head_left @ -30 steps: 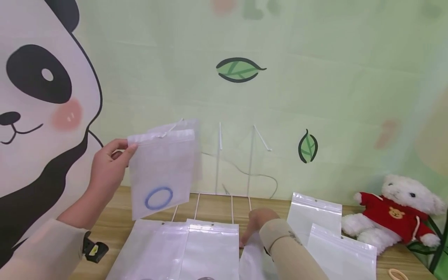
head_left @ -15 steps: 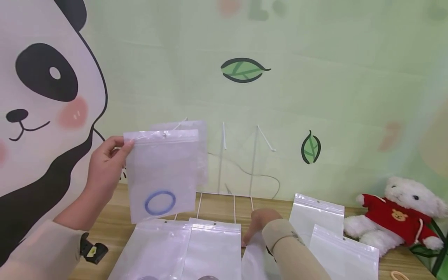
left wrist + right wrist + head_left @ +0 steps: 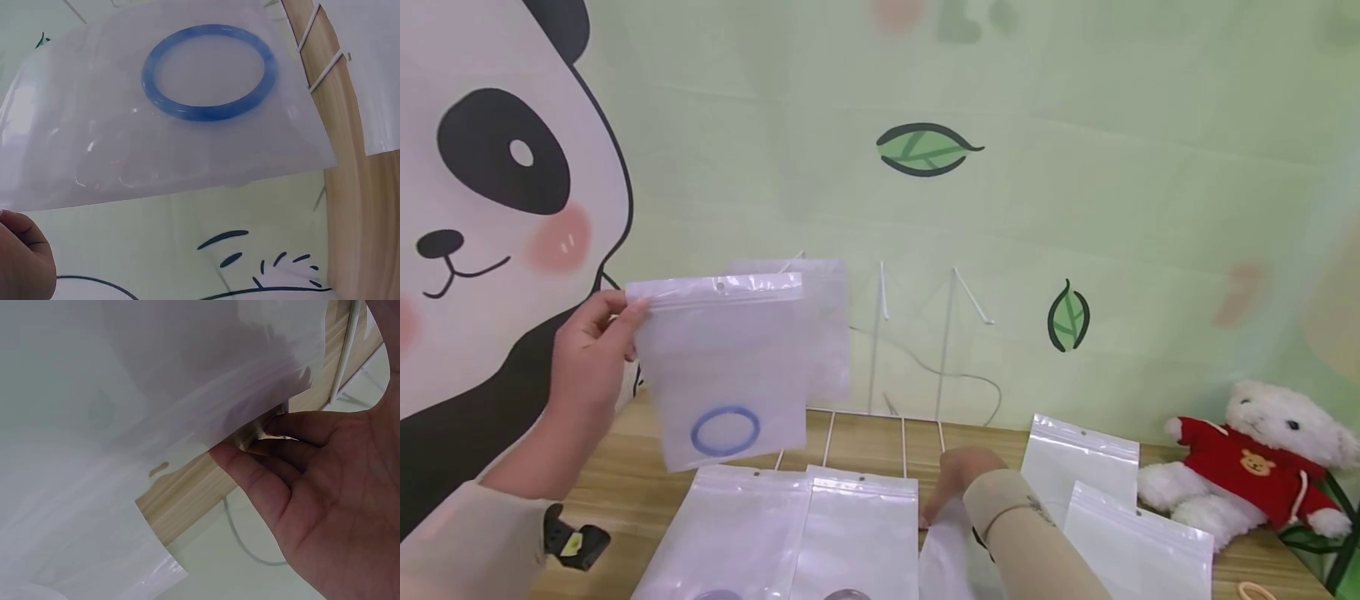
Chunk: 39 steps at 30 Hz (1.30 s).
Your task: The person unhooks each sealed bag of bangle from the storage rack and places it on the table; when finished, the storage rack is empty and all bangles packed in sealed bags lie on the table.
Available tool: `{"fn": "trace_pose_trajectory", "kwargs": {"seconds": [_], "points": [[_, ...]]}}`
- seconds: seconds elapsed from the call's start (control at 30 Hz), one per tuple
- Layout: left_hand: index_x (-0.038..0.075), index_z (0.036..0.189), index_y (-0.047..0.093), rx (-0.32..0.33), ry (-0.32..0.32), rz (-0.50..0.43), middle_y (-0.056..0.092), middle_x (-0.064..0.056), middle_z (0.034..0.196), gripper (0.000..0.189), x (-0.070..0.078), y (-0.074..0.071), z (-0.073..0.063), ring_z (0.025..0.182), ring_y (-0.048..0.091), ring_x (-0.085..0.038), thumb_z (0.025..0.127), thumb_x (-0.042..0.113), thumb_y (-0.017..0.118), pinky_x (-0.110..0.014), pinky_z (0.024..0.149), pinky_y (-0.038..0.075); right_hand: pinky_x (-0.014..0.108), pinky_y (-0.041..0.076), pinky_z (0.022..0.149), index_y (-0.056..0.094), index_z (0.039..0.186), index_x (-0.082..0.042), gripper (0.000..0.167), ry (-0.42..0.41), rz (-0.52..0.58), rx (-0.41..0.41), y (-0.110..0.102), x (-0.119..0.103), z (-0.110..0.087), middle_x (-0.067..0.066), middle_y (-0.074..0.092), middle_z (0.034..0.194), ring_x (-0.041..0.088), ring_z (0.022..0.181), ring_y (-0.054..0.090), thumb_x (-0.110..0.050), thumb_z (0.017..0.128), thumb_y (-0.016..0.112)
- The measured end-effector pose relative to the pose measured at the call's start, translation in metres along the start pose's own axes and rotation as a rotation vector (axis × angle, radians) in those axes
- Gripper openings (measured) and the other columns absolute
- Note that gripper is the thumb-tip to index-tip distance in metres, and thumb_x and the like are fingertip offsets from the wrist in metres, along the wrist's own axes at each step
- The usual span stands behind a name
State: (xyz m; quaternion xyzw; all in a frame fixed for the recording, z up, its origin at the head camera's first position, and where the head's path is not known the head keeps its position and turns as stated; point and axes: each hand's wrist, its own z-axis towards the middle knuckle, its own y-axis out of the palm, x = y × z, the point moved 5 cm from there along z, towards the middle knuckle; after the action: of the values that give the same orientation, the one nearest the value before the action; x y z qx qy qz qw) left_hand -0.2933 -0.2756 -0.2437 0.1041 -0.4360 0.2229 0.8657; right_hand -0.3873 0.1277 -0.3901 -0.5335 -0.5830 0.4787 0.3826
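By its top left corner my left hand [image 3: 591, 350] pinches a translucent zip bag [image 3: 722, 358] with a punched hole in its top strip. A blue bangle [image 3: 209, 114] lies low inside it. The bag hangs upright in front of a second pale bag [image 3: 827, 333], which is on the left hook of a white wire rack [image 3: 904, 446]. On the table, my right hand [image 3: 337, 475] has its thumb and bent fingers at the top edge of another bag [image 3: 187, 381], near the rack's base; I cannot tell what it grips.
Several more zip bags [image 3: 857, 525] lie on the wooden table [image 3: 625, 467], some with rings showing in them. Two bare hooks [image 3: 972, 295] stick out from the rack. At right are a white teddy bear [image 3: 1247, 467] in red and a peach ring [image 3: 1253, 590].
My left hand has drawn the bag with the blue bangle leftward, and its hole has come away from the left hook's tip. The right hand has stayed in place.
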Motion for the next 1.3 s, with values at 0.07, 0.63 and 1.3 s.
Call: {"fn": "trace_pose_trajectory", "kwargs": {"seconds": [0.07,0.63,1.3], "points": [[0.011,0.097,0.063,0.013,-0.028,-0.070,0.047,0.002,0.082,0.011,-0.005,-0.007,0.000,0.067,0.041,-0.012,0.100,0.022,0.060,-0.017,0.061,0.038,0.045,0.049,0.095,0.067,0.113,-0.007,0.074,0.002,0.007,-0.002,0.000,0.000,0.000,0.010,0.067,0.113,0.031,0.107,0.061,-0.049,0.057,0.091],[0.015,0.090,0.062,0.061,-0.223,-0.248,0.046,0.004,0.078,0.012,-0.066,-0.042,0.005,0.066,0.039,-0.010,0.100,0.019,0.059,-0.015,0.058,0.038,0.046,0.049,0.096,0.065,0.116,-0.006,0.077,0.001,0.001,-0.017,0.000,0.002,0.000,0.011,0.067,0.114,0.032,0.109,0.061,-0.050,0.058,0.091],[0.020,0.098,0.058,0.028,-0.418,0.137,0.048,0.009,0.089,0.017,-0.118,-0.024,0.036,0.078,0.045,-0.009,0.103,0.034,0.049,-0.016,0.065,0.042,0.046,0.047,0.099,0.064,0.122,-0.007,0.086,0.013,0.040,-0.013,0.000,0.004,0.002,0.012,0.065,0.124,0.034,0.117,0.059,-0.052,0.054,0.092]]}}
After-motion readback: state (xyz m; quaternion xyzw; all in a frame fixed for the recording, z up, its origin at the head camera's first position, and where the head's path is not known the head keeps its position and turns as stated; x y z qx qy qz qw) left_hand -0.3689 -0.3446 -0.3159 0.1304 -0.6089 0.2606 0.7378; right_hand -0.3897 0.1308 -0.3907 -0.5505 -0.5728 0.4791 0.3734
